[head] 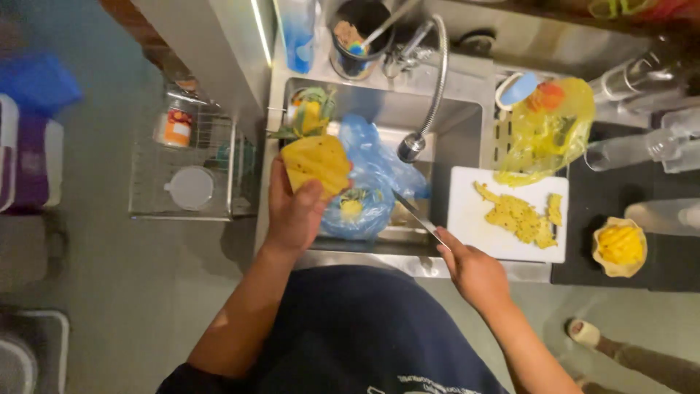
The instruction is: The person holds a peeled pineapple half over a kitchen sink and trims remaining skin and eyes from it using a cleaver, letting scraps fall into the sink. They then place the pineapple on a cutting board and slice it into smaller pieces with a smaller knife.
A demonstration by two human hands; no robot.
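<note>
Yellow peeled pineapple [316,162] (leafy crown on) gripped in left hand [294,211]; right hand [474,271] clasps knife [417,217].

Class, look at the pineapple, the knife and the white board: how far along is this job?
Done: cut yellow pieces lie on the white cutting board, more in a small bowl. In hand: the left hand holds a peeled pineapple over the sink; the right hand grips a knife. Left: that pineapple is uncut, its leafy crown on.
</note>
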